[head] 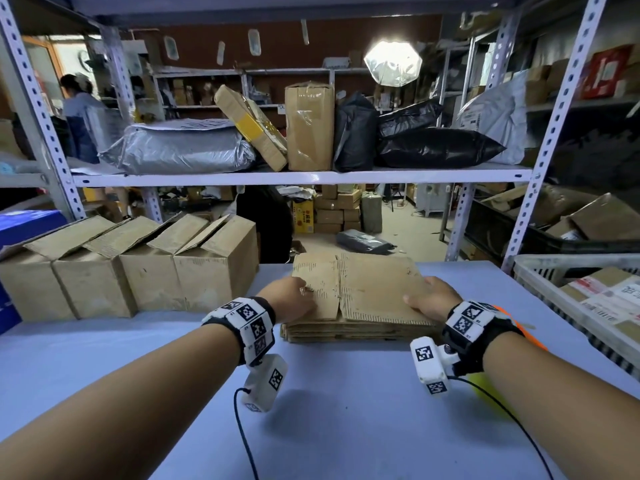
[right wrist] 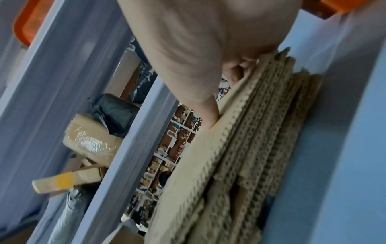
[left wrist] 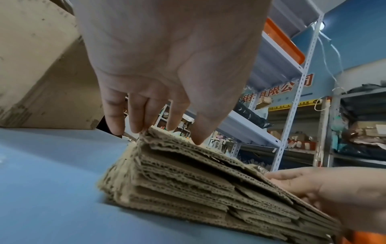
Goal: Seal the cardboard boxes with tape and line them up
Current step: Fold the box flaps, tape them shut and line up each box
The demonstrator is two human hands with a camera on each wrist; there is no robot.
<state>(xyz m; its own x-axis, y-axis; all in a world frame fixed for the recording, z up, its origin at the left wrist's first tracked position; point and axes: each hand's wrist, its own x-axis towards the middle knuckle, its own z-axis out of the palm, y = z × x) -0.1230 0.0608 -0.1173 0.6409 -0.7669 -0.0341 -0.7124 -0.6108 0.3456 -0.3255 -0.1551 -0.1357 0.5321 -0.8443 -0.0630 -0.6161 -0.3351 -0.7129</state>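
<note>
A stack of flattened cardboard boxes [head: 356,296] lies on the blue table [head: 329,410] in front of me. My left hand [head: 294,297] rests on the stack's left corner, fingertips and thumb touching the top sheet [left wrist: 183,145]. My right hand [head: 429,299] grips the top sheet's right edge. Its thumb [right wrist: 208,118] is on top and its fingers tuck under, and that edge [right wrist: 211,148] is raised slightly. Several assembled boxes [head: 138,268] with open flaps stand in a row at the left. An orange and yellow object [head: 526,332] lies partly hidden under my right forearm.
A white crate [head: 540,271] holding parcels stands at the right edge. A metal shelf [head: 304,176] loaded with boxes and bags spans the space above the table's far side. A blue box [head: 27,226] sits at the far left. A person [head: 79,109] stands far back left.
</note>
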